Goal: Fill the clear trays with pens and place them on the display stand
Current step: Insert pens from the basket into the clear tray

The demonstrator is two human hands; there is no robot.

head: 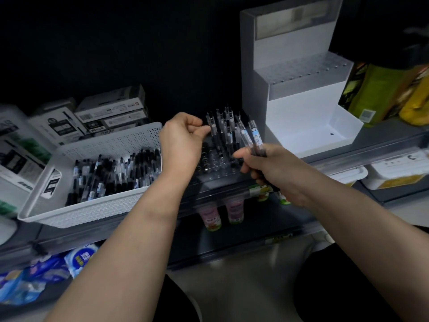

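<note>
A clear tray [214,167] with rows of holes sits on the shelf between my hands. Several black pens [224,129] stand upright in its far rows. My left hand [182,142] pinches the top of one standing pen [210,126] at the tray's left. My right hand [267,168] grips a small bunch of pens [254,138], tips pointing up and left. The white stepped display stand [299,108] rises just right of the tray; a clear perforated tray [306,66] lies on its upper step.
A white perforated basket [92,205] holding several loose pens stands at the left. Pen boxes [109,112] are stacked behind it. Green and yellow packets [383,94] stand right of the stand. Bottles [232,210] sit on the shelf below.
</note>
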